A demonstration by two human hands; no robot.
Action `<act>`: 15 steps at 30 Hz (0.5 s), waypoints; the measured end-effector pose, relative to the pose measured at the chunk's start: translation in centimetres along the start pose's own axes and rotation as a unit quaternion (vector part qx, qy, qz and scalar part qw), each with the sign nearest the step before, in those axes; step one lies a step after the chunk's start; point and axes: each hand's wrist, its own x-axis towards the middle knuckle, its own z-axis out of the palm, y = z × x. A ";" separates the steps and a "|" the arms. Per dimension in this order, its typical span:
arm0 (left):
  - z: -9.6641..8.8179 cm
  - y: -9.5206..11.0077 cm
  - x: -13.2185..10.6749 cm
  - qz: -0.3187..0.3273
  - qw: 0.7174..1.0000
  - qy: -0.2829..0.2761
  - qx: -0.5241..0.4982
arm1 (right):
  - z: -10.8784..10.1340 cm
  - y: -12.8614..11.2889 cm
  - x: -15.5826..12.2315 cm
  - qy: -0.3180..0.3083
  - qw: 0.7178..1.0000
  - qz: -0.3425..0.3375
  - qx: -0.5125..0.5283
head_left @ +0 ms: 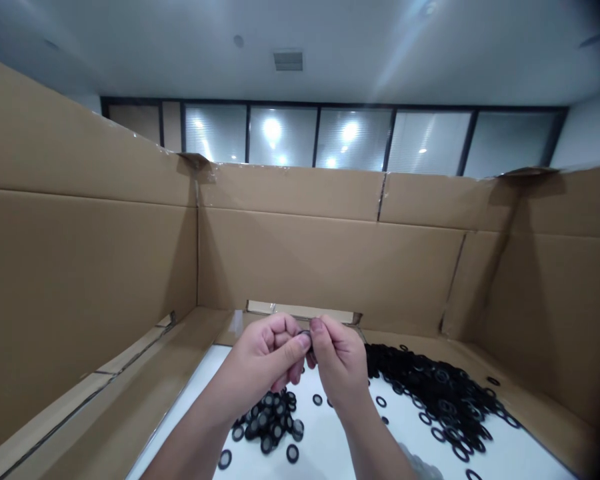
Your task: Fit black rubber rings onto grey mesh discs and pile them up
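Note:
My left hand (267, 357) and my right hand (337, 360) meet above a white table surface (340, 447), fingers curled and pinched together. Between the fingertips of both hands sits a small black ring-shaped part (305, 333), mostly hidden by the fingers. Below my left hand lies a small pile of black rings with pale centres (270, 420). To the right of my right hand spreads a large heap of plain black rings (430, 387).
Tall brown cardboard walls (325, 260) enclose the table on the left, back and right. A cardboard flap (130, 373) lies along the left edge. Loose rings (380, 401) are scattered between the two piles. Windows and ceiling show above the walls.

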 end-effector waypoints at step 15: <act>-3.3 1.3 -0.6 -0.072 0.994 -0.077 0.040 | 1.2 0.3 -0.8 -0.026 0.992 -0.072 -0.101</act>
